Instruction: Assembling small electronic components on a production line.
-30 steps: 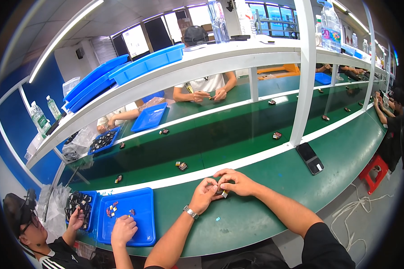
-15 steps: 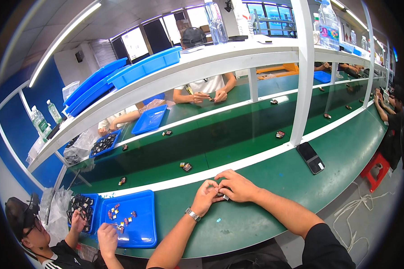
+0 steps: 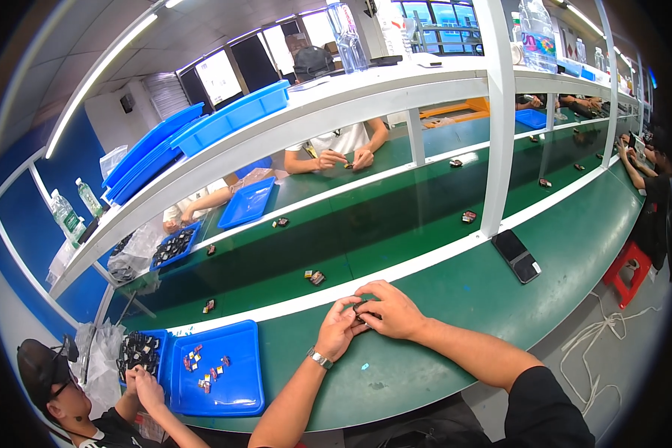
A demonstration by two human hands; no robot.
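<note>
Over the green tabletop (image 3: 425,358), my left hand (image 3: 337,330) and my right hand (image 3: 393,310) meet fingertip to fingertip. Between them is a small black part (image 3: 359,310), mostly covered by the fingers. Both hands are closed on it; its exact kind cannot be made out. A metal-banded watch (image 3: 320,358) is on my left wrist. Beyond my hands, a small dark part with a yellow-and-white piece (image 3: 315,277) lies on the green conveyor belt (image 3: 381,254).
At left, a blue tray (image 3: 235,373) holds several small parts, beside a bin of black parts (image 3: 138,351) where a co-worker's hands (image 3: 143,387) are. A black phone (image 3: 515,256) lies right of a white post (image 3: 496,149). Another person's hands (image 3: 347,160) work across the belt.
The black part has turned between my fingers, and a white piece seen at it before no longer shows. The co-worker's hands at left have come together. Belt parts have shifted slightly right.
</note>
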